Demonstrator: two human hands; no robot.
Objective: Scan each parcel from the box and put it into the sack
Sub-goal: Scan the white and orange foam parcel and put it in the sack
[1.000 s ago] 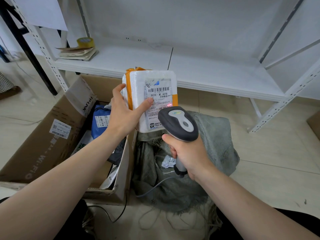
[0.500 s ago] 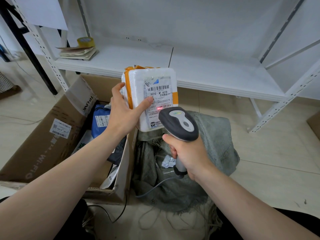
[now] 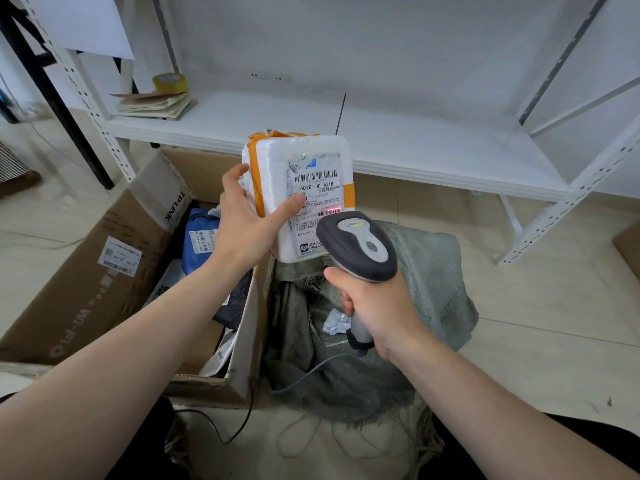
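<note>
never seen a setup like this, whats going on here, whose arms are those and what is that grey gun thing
There is no machine here. These are a person's two bare arms, filmed by a wide-angle camera worn on their head that looks forward and down.

The left hand holds up a white foam parcel bound with orange tape, its label facing the camera. The right hand grips the "gun", a corded barcode scanner. Its red light falls on the label.

On the floor under the left arm stands an open cardboard box with more parcels in it, among them a blue parcel. Beside it, below the scanner, lies a grey-green sack. Behind is a white shelf with a tape roll and some papers.
</note>
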